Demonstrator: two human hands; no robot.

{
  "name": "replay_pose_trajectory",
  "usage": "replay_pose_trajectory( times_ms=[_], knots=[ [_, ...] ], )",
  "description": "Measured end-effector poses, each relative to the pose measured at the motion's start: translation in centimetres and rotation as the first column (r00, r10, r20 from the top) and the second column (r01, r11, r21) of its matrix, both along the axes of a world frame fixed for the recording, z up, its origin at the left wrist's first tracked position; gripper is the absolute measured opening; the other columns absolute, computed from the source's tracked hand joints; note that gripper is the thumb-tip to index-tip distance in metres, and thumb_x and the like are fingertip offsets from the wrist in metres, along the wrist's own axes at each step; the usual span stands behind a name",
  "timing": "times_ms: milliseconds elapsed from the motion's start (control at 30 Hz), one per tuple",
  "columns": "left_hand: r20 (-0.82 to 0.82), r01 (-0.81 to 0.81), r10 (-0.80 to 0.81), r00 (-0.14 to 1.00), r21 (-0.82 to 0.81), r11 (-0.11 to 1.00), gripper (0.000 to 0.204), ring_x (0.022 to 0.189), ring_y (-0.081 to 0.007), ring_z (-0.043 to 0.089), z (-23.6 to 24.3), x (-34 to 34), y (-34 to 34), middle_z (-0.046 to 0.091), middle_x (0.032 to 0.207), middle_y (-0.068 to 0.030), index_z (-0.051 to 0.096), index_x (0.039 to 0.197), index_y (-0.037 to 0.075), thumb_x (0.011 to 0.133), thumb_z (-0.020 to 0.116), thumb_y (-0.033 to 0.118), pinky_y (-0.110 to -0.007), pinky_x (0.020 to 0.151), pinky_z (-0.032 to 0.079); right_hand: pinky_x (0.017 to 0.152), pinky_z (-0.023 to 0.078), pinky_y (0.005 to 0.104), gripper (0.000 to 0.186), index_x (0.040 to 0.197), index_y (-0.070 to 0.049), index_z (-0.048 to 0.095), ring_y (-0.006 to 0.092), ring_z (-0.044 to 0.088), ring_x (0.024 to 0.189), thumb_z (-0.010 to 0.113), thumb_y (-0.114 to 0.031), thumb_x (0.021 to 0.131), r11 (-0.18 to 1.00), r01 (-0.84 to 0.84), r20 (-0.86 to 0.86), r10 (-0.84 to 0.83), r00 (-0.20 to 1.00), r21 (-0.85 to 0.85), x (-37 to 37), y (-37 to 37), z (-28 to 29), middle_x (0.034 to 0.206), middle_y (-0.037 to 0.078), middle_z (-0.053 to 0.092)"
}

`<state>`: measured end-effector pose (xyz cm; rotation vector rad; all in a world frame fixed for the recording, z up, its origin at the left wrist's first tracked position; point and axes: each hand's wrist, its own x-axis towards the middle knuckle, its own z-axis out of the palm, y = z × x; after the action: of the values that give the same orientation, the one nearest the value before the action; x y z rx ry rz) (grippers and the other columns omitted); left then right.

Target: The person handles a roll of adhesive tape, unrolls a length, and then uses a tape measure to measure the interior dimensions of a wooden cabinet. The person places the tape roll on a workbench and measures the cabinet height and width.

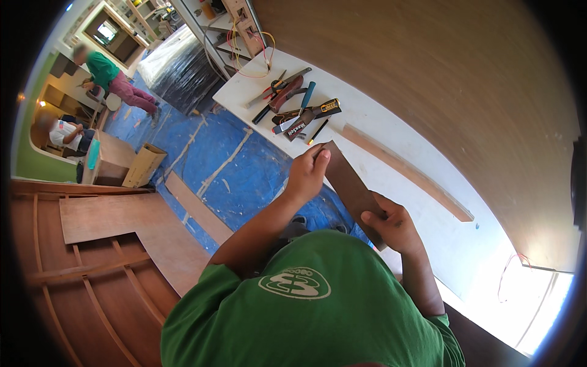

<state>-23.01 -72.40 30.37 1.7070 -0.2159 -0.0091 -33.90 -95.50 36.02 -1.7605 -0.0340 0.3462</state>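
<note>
Between my two hands I hold a flat, dark brown strip of board point(351, 186), tilted over the edge of the white worktop point(391, 177). My left hand point(307, 171) is closed on its far end, the thumb lying along the face. Around the near end my right hand point(394, 225) is wrapped, thumb on top. Beyond my left hand, a cluster of hand tools lies on the worktop, among them a hammer with a teal handle point(307, 96) and pliers with red grips point(269, 92). A long wooden batten point(406, 171) rests to the right of the strip.
A large wooden panel point(440, 79) rises behind the worktop. Blue sheeting point(238, 159) covers the floor, with cut plywood point(128, 223) at left. A cardboard box point(145, 165) stands near a seated person point(66, 133); another person point(113, 76) stands farther back. Loose wires point(269, 55) hang by the shelving.
</note>
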Motion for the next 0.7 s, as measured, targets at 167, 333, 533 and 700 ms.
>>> replay_pose_trajectory(
  times_ms=[167,333,533,700],
  knots=[
    [-0.308,-0.042,-0.497,0.812,-0.878,0.477,0.056,0.120,-0.0269,0.064,1.8,-2.0,-0.8,0.061,0.135,-0.0215,0.041,0.145,-0.002,0.104,0.056,0.034,-0.044,0.104,0.050,0.091,0.050,0.0284,0.046,0.136,-0.001,0.061,0.0113,0.063,0.098,0.070,-0.018,0.095,0.996,0.026,-0.063,-0.021,0.998,0.080,0.3,-0.1,-0.2,0.106,0.006,0.072],
    [-0.177,0.255,-0.422,0.889,-0.574,0.778,0.061,0.129,-0.0275,0.058,2.9,-4.3,-2.4,0.059,0.136,-0.0218,0.034,0.150,0.001,0.101,0.062,0.024,-0.044,0.106,0.049,0.090,0.050,0.0287,0.045,0.136,0.000,0.061,0.0122,0.064,0.098,0.069,-0.018,0.095,0.993,0.031,-0.107,-0.019,0.994,0.115,0.3,0.3,-0.7,0.107,0.008,0.072],
    [0.587,-0.008,-0.337,0.736,0.506,0.862,0.055,0.121,-0.0114,0.059,2.9,-2.9,-1.8,0.068,0.132,-0.0106,0.046,0.147,-0.002,0.097,0.067,0.014,-0.030,0.100,0.050,0.091,0.051,0.0304,0.047,0.139,0.000,0.057,0.0155,0.064,0.100,0.067,-0.018,0.096,0.999,0.052,-0.013,-0.052,0.999,-0.006,0.5,1.4,-1.8,0.113,0.012,0.071],
    [-0.146,0.318,-0.360,0.921,-0.248,0.915,0.065,0.136,-0.0173,0.047,1.9,-2.7,-2.1,0.061,0.141,-0.0138,0.042,0.149,-0.003,0.097,0.070,0.026,-0.035,0.108,0.044,0.093,0.050,0.0302,0.045,0.137,0.001,0.056,0.0149,0.063,0.101,0.066,-0.018,0.098,0.999,0.033,-0.024,-0.033,0.999,0.018,0.8,0.7,-1.1,0.111,0.011,0.071]
  ],
)
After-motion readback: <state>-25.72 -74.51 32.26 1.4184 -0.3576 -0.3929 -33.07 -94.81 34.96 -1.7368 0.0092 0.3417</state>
